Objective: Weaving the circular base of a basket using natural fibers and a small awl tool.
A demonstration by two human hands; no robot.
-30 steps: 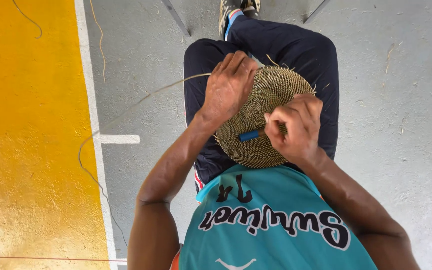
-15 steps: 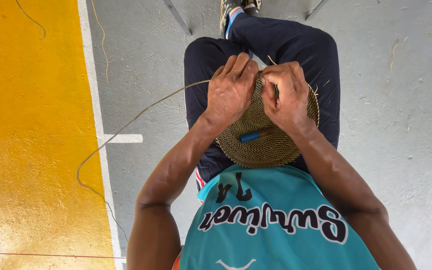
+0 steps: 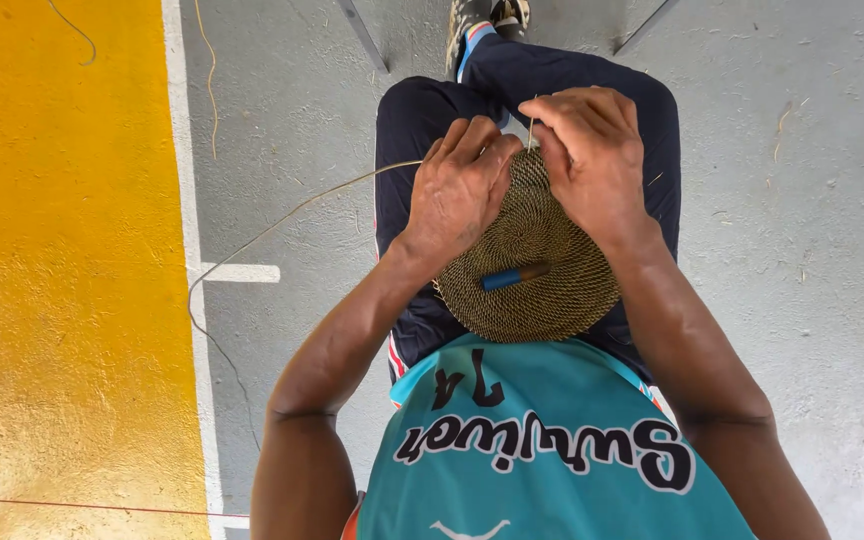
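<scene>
**Both hands now bunched at the far rim of the woven disc**

The round coiled woven disc (image 3: 537,265) sits on the person's lap, over dark trousers (image 3: 407,120), with a small blue-and-brown tool (image 3: 515,276) lying across its middle. Compared with half a second back, the disc looks a bit more uncovered, since both hands have crept up to its far edge. The left hand (image 3: 462,190) lies with fingers curled over the upper-left rim, clenched on the disc's edge. The right hand (image 3: 587,160) has moved up beside it, fingertips pinched on a thin strand (image 3: 531,130) sticking up at the rim; a second ago it was lower, nearer the tool. A long loose fibre (image 3: 282,220) trails from the left hand out over the grey floor (image 3: 812,250) toward the white line (image 3: 180,150) and yellow strip (image 3: 52,250), pretty much where it was.
</scene>
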